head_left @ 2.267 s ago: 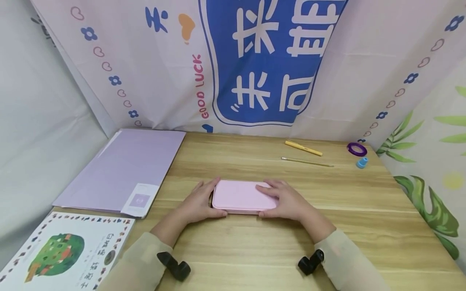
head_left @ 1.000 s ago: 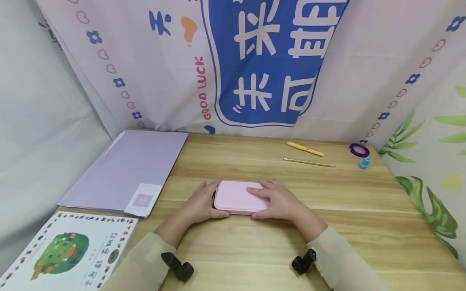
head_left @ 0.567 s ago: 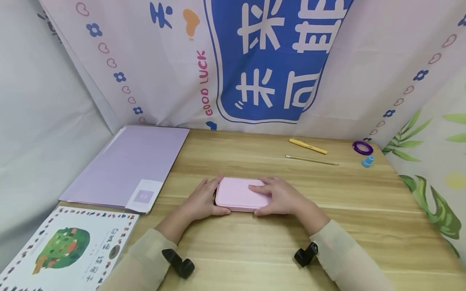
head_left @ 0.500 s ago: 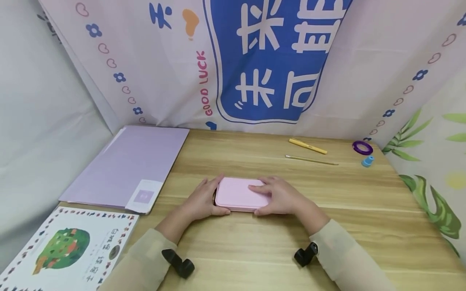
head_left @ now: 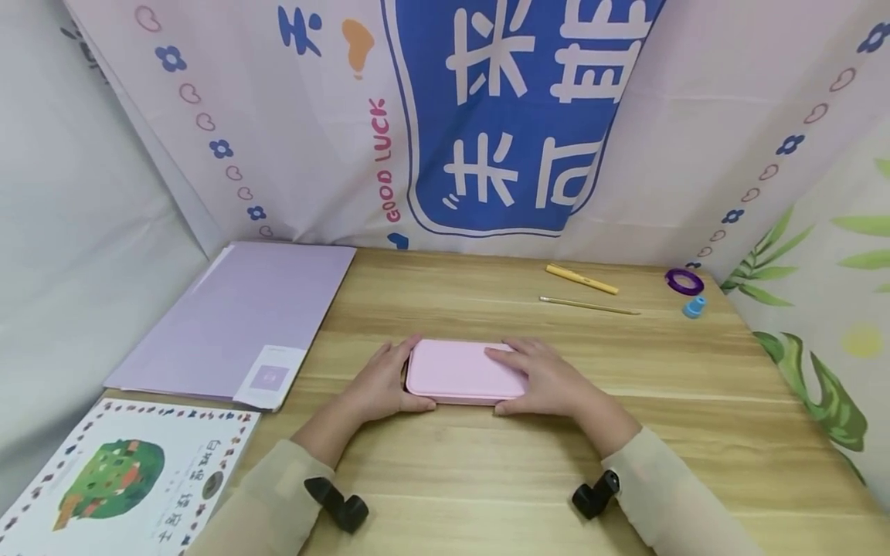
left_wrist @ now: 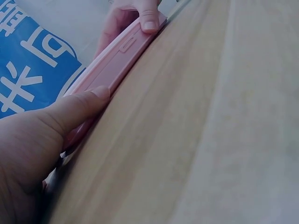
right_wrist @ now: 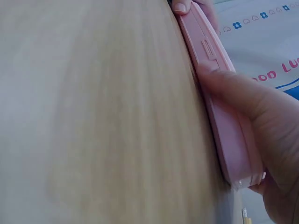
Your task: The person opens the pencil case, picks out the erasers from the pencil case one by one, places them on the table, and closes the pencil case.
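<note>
In the head view, a closed pink case (head_left: 460,371) is seen lying flat on the wooden counter (head_left: 487,479), near its middle and close to the person. The case is gripped at its left end by the left hand (head_left: 381,381), with the thumb set against the near edge and the other fingers curled round the far side. The right end is held by the right hand (head_left: 549,378), whose fingers (head_left: 504,357) are laid across the lid while the thumb is pressed to the near edge. A lilac folder (head_left: 239,316) is placed at the counter's far left, and a picture book (head_left: 118,479) lies at the near left corner. Well apart from the case, at the far right, a yellow pen (head_left: 581,279), a thin pencil (head_left: 588,306), a purple ring (head_left: 684,281) and a small blue object (head_left: 693,308) are laid out. A printed cloth (head_left: 487,116) is hung behind the counter.

In the left wrist view, the case (left_wrist: 110,74) is shown edge-on, flat on the counter (left_wrist: 210,140). The thumb of the left hand (left_wrist: 37,140) is pressed against its near side, and the thumb of the right hand (left_wrist: 135,14) is seen at the far end.

In the right wrist view, the case (right_wrist: 224,116) is again seen from its side, with a small latch visible. It is clasped by the right hand (right_wrist: 261,112), thumb on the near edge, and the thumb tip of the left hand (right_wrist: 181,6) is seen at the far end.
</note>
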Demonstrator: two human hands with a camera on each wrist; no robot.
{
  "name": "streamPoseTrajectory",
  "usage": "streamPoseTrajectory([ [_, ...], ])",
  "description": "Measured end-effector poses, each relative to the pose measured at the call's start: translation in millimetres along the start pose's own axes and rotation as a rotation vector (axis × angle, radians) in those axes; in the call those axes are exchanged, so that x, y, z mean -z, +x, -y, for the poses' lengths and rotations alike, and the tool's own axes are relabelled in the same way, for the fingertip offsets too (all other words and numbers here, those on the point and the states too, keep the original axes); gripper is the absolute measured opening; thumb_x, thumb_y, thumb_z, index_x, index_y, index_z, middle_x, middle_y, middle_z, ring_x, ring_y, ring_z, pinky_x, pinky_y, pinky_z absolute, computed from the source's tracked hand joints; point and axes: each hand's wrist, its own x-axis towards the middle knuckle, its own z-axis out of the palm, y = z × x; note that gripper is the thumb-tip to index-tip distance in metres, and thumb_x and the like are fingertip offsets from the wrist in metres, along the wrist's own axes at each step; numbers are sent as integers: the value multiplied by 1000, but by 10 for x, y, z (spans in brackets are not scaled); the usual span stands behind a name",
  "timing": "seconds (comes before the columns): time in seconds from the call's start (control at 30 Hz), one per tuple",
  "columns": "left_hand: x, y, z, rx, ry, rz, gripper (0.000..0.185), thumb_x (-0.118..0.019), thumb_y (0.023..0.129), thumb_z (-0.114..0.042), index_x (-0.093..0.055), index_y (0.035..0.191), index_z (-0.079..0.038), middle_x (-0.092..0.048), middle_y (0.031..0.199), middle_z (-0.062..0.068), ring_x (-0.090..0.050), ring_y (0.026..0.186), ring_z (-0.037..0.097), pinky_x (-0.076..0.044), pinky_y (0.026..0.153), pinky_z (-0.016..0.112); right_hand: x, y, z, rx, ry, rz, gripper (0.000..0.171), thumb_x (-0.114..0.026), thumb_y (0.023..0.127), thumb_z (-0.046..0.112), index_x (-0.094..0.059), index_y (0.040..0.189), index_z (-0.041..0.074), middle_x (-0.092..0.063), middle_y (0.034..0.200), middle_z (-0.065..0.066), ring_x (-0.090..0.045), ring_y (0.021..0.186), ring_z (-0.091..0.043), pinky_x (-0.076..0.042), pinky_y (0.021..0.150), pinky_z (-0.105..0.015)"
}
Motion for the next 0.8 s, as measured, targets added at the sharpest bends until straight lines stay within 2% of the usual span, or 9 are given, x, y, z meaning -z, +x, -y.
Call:
streamPoseTrajectory([
  [0.23, 5, 9, 8, -50, 16, -4, 114, -88, 68, -43, -25, 153, 1, -43, 150, 21, -41, 140, 37, -13, 124, 52, 21, 38, -9, -23, 38, 4, 90, -79, 69, 61, -47, 146, 30, -39, 155, -17, -33, 142, -44, -29, 115, -63],
  [0.43, 33, 13, -15, -80, 25, -1, 113, -87, 69, -42, -25, 152, 3, -44, 150, 22, -43, 139, 35, -13, 124, 52, 96, 48, 13, -39, 62, 32, 90, -81, 68, 59, -48, 146, 29, -38, 155, -17, -33, 142, -45, -30, 114, -62],
  [0.57, 52, 27, -6, -108, 2, -5, 114, -87, 70, -40, -23, 153, 3, -45, 148, 22, -44, 139, 35, -11, 124, 53, 188, 75, 15, -30, 100, 38, 82, -81, 71, 52, -51, 144, 26, -43, 152, -19, -38, 140, -43, -33, 114, -60],
  [0.67, 50, 17, 17, -102, -12, -10, 115, -88, 69, -39, -22, 153, 4, -48, 146, 23, -44, 138, 36, -11, 124, 53, 237, 102, 24, -27, 136, 69, 79, -80, 73, 50, -52, 143, 25, -45, 150, -19, -41, 139, -42, -34, 114, -59],
  [0.8, 17, -4, 34, -74, -23, -11, 119, -89, 67, -40, -21, 153, 5, -48, 146, 25, -40, 140, 40, -13, 124, 54, 272, 107, 14, -55, 176, 136, 80, -79, 73, 54, -51, 144, 28, -40, 154, -17, -36, 142, -42, -30, 116, -59],
])
